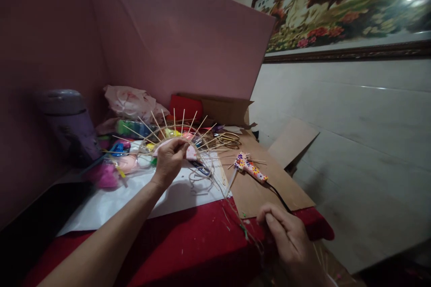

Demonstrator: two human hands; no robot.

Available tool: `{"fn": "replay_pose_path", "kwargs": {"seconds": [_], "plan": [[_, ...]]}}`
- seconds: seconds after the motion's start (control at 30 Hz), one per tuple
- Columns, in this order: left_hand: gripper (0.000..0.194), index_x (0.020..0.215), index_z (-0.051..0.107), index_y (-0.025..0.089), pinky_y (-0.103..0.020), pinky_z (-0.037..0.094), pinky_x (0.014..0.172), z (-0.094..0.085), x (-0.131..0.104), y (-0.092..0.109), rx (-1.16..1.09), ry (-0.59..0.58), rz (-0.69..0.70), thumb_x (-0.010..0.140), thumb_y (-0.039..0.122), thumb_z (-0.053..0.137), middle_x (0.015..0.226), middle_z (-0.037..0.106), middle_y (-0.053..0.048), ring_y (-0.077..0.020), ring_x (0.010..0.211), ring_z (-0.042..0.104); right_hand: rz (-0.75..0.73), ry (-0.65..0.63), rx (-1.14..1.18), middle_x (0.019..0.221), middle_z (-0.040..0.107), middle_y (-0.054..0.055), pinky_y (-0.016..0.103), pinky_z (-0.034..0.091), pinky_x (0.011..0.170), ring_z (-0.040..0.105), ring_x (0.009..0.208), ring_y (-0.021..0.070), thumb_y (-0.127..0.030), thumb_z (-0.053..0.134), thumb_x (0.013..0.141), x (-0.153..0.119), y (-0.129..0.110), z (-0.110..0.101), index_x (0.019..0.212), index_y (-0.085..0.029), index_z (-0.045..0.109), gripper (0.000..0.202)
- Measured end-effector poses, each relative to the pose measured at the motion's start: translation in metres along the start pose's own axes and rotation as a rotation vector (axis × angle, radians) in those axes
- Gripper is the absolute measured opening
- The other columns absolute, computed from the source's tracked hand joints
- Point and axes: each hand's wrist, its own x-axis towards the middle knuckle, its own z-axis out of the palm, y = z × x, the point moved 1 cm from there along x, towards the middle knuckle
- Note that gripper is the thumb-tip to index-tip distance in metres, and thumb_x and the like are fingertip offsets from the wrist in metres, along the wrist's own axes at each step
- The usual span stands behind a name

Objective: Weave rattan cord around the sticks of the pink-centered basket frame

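A half-round fan of thin wooden sticks (182, 121) with twine woven across them stands over the white sheet. My left hand (171, 158) pinches its pale pink base (191, 151) at the middle, fingers closed. Loose twine (229, 202) trails from the fan down over the red cloth, passing left of my right hand. Near the front right, my right hand (286, 235) is raised with thumb and fingers pressed together; what lies between them, if anything, is too small to make out.
A flower-patterned glue gun (251, 168) lies on brown cardboard (279, 188). Colourful clay packets (128, 161) and a purple bottle (70, 125) are at the left. White paper (111, 206) covers part of the red cloth (175, 242). Behind stands a pink panel (182, 36).
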Motion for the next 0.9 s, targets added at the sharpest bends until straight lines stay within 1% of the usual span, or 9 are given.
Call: {"fn": "replay_pose_path", "kwargs": {"seconds": [0.13, 0.3, 0.43, 0.5, 0.57, 0.63, 0.67, 0.77, 0.9], "plan": [[0.011, 0.066, 0.061, 0.017, -0.022, 0.034, 0.046, -0.001, 0.0, 0.0, 0.044, 0.022, 0.018, 0.073, 0.026, 0.058, 0.052, 0.05, 0.003, -0.0093, 0.047, 0.044, 0.233, -0.086, 0.347, 0.053, 0.046, -0.002, 0.021, 0.035, 0.042, 0.044, 0.045, 0.0114, -0.044, 0.042, 0.087, -0.003, 0.01, -0.003, 0.066, -0.019, 0.054, 0.035], [0.009, 0.068, 0.062, 0.018, -0.022, 0.034, 0.044, -0.002, 0.001, 0.0, 0.068, 0.064, 0.018, 0.073, 0.024, 0.057, 0.049, 0.05, 0.004, -0.009, 0.045, 0.045, 0.167, 0.138, 0.584, 0.068, 0.053, 0.001, 0.022, 0.04, 0.051, 0.05, 0.055, 0.0105, -0.037, 0.066, 0.072, -0.004, 0.008, -0.017, 0.049, -0.017, 0.044, 0.038], [0.009, 0.067, 0.061, 0.018, -0.021, 0.034, 0.043, -0.003, 0.003, 0.0, 0.068, 0.089, 0.019, 0.073, 0.023, 0.057, 0.048, 0.049, 0.004, -0.0082, 0.044, 0.044, 0.369, -0.016, 0.791, 0.054, 0.049, -0.005, 0.016, 0.02, 0.034, 0.029, 0.032, 0.0022, -0.04, 0.063, 0.076, -0.006, 0.005, -0.022, 0.066, -0.019, 0.049, 0.027], [0.008, 0.067, 0.061, 0.018, -0.021, 0.033, 0.042, -0.003, 0.004, 0.0, 0.056, 0.097, 0.01, 0.072, 0.023, 0.058, 0.048, 0.049, 0.005, -0.0079, 0.043, 0.043, 0.385, -0.048, 0.655, 0.051, 0.048, -0.005, 0.016, 0.022, 0.035, 0.032, 0.035, 0.0039, -0.04, 0.061, 0.078, -0.006, 0.005, -0.019, 0.074, -0.019, 0.054, 0.023], [0.008, 0.067, 0.06, 0.018, -0.021, 0.033, 0.042, -0.004, 0.004, 0.001, 0.035, 0.099, -0.005, 0.073, 0.023, 0.058, 0.048, 0.049, 0.005, -0.0077, 0.043, 0.042, 0.296, -0.039, 0.407, 0.058, 0.055, -0.001, 0.019, 0.037, 0.047, 0.048, 0.051, 0.0098, -0.036, 0.058, 0.08, -0.005, 0.004, -0.013, 0.077, -0.018, 0.06, 0.018], [0.008, 0.067, 0.059, 0.018, -0.021, 0.033, 0.043, -0.005, 0.004, 0.001, 0.019, 0.102, -0.018, 0.073, 0.022, 0.058, 0.048, 0.048, 0.005, -0.0076, 0.043, 0.042, 0.186, -0.054, 0.175, 0.073, 0.061, 0.002, 0.024, 0.043, 0.061, 0.056, 0.068, 0.0147, -0.028, 0.057, 0.081, -0.003, 0.002, -0.003, 0.083, -0.019, 0.062, 0.011], [0.008, 0.067, 0.059, 0.018, -0.021, 0.033, 0.043, -0.005, 0.004, 0.001, 0.018, 0.104, -0.021, 0.073, 0.022, 0.058, 0.048, 0.048, 0.005, -0.0077, 0.044, 0.042, 0.141, -0.072, 0.085, 0.081, 0.062, 0.002, 0.025, 0.043, 0.066, 0.057, 0.074, 0.0164, -0.025, 0.059, 0.079, -0.003, 0.001, 0.003, 0.087, -0.021, 0.062, 0.01], [0.008, 0.067, 0.059, 0.018, -0.022, 0.034, 0.044, -0.006, 0.004, 0.002, 0.04, 0.11, -0.021, 0.074, 0.023, 0.057, 0.049, 0.049, 0.004, -0.0084, 0.044, 0.043, 0.023, -0.109, -0.105, 0.094, 0.062, 0.003, 0.029, 0.043, 0.073, 0.057, 0.085, 0.02, -0.018, 0.067, 0.071, -0.002, -0.001, 0.019, 0.101, -0.022, 0.057, 0.031], [0.01, 0.074, 0.064, 0.017, -0.027, 0.04, 0.051, -0.007, 0.003, 0.003, 0.228, 0.159, 0.031, 0.074, 0.02, 0.054, 0.054, 0.055, 0.001, -0.0126, 0.051, 0.049, -0.079, -0.067, -0.22, 0.084, 0.063, 0.004, 0.03, 0.041, 0.07, 0.058, 0.08, 0.0195, -0.014, 0.051, 0.083, 0.0, 0.0, 0.027, 0.093, -0.02, 0.058, 0.013]]}}
